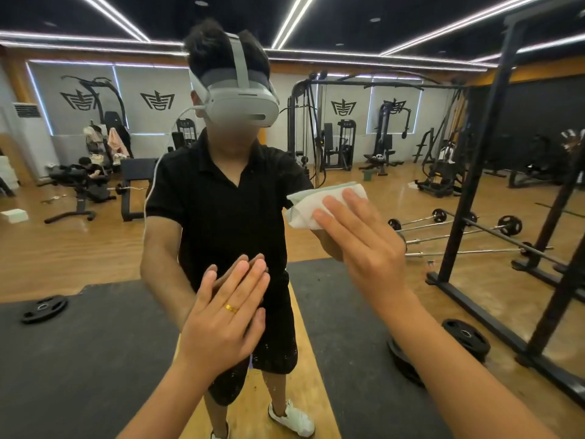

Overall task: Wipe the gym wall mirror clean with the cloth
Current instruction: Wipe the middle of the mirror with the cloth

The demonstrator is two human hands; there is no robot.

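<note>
Mirror (pixel 95 248) bears one folded cloth (pixel 304 207) under right hand (pixel 367 248), left hand (pixel 228 315) flat.

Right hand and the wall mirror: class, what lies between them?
The folded white cloth, pressed flat against the mirror by the right hand, as the head view shows.

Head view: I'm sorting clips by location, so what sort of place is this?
A gym, seen reflected in a wall mirror: a cable machine, barbells lying on the wooden floor, and a weight plate on a black mat.
</note>
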